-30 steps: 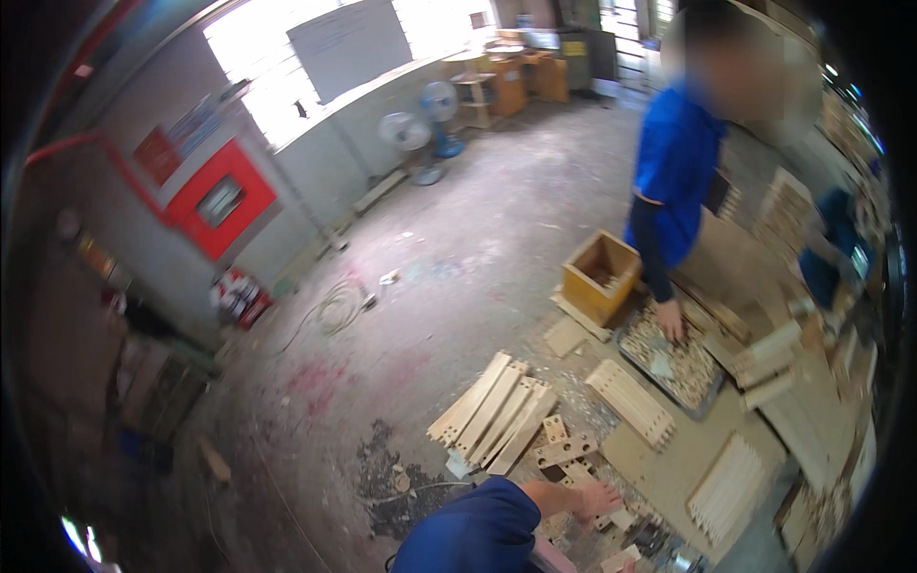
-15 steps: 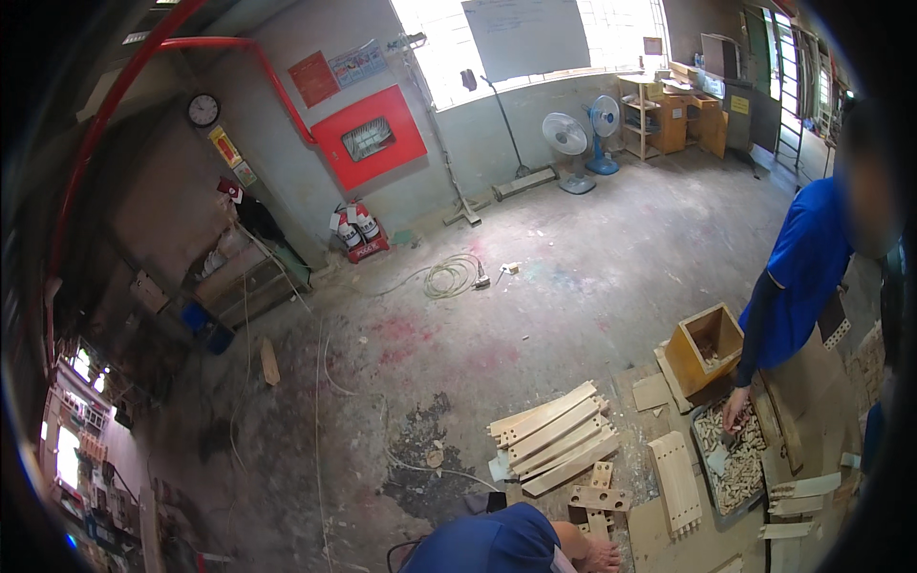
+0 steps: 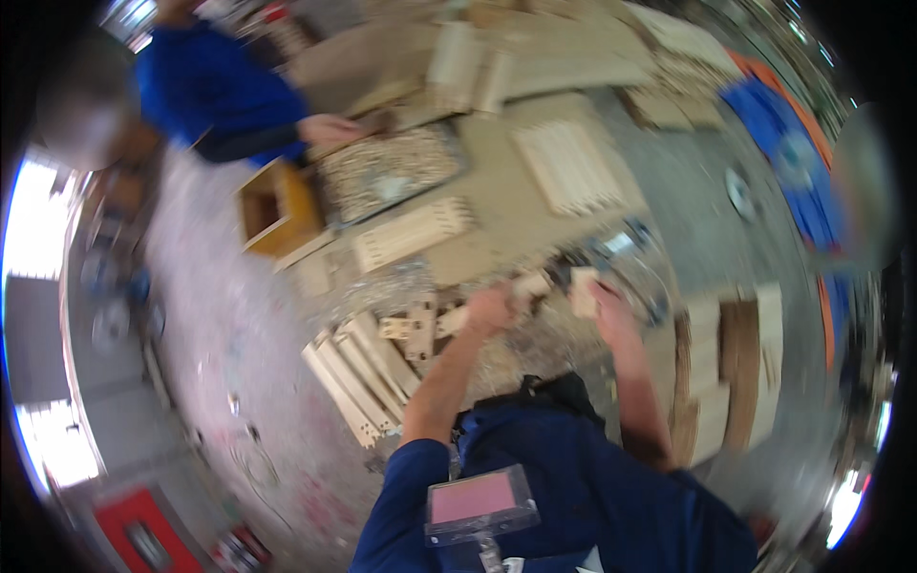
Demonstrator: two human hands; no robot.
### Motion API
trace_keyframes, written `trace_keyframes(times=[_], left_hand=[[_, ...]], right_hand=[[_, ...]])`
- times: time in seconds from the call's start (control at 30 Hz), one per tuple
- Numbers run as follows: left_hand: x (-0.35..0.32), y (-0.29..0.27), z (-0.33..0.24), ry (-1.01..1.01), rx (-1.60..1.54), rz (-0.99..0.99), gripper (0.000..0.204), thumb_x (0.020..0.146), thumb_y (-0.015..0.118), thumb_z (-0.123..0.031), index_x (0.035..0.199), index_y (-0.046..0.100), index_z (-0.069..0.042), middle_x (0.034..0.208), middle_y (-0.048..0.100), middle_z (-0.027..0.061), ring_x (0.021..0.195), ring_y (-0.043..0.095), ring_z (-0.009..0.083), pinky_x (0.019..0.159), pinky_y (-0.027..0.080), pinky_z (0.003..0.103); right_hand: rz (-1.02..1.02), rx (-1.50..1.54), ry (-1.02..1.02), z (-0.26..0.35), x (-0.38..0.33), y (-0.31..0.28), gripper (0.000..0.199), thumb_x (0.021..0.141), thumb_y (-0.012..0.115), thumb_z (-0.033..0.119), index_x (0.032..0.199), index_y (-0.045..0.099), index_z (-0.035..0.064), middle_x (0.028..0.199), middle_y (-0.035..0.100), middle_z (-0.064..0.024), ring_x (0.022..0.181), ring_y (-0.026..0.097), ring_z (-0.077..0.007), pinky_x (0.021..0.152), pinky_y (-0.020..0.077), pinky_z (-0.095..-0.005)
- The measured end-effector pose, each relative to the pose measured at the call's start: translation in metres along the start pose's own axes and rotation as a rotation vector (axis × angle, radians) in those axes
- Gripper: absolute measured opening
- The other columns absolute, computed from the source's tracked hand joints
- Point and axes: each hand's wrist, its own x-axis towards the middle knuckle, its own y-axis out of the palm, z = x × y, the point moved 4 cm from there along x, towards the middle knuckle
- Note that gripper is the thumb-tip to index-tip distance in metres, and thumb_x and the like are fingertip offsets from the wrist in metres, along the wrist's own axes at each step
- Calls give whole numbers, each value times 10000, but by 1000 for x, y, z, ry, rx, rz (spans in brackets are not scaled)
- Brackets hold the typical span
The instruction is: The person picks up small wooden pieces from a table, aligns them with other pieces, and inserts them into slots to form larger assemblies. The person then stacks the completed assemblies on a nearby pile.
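Observation:
My right hand (image 3: 611, 306) is closed on a small pale wooden block (image 3: 582, 292). To its left, my left hand (image 3: 491, 308) is closed round a pale wooden piece (image 3: 532, 283), its fingers partly blurred. Drilled wooden pieces (image 3: 420, 325), with round holes, lie beside my left hand. Several long wooden slats (image 3: 358, 372) rest on the floor left of my left forearm. A dark tool-like thing (image 3: 571, 258), too blurred to name, lies just beyond the two hands.
Across from me a person in blue (image 3: 215, 91) reaches to a tray of wooden dowels (image 3: 392, 172). Nearby stand a yellow wooden box (image 3: 277, 210) and drilled boards (image 3: 415, 232). More boards (image 3: 568, 167) lie farther right; stacked planks (image 3: 731, 372) stand at my right.
My view has swung round from the room's wall and window to the work area. Both my hands now show with wooden pieces; earlier only one hand showed, at the lower edge.

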Motion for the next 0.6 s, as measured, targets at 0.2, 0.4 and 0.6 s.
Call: trace_keyframes(times=[0.2, 0.4, 0.6], left_hand=[[-10, -26, -73, 333, -159, -124, 453, 875, 641, -495, 1029, 675, -70, 830, 660, 123, 737, 655, 324, 617, 516, 422], [-10, -51, -85, 421, -148, -49, 412, 846, 695, -455, 996, 695, -71, 791, 635, 114, 707, 642, 310, 618, 515, 414], [0, -55, -80, 424, -96, 11, 428, 817, 728, -439, 1024, 703, -65, 846, 668, 140, 773, 657, 325, 683, 524, 407]], right_hand=[[-176, 107, -6, -9, -43, -28, 310, 939, 680, 227, 1164, 676, 14, 973, 705, -46, 851, 668, -148, 735, 528, -312], [-119, 42, -54, -8, -49, -10, 287, 951, 667, 215, 1150, 689, 10, 979, 702, -27, 812, 631, -112, 708, 504, -295], [-39, 52, 1, -11, -37, -4, 275, 958, 661, 207, 1139, 695, 3, 958, 703, -29, 798, 631, -107, 695, 505, -293]])
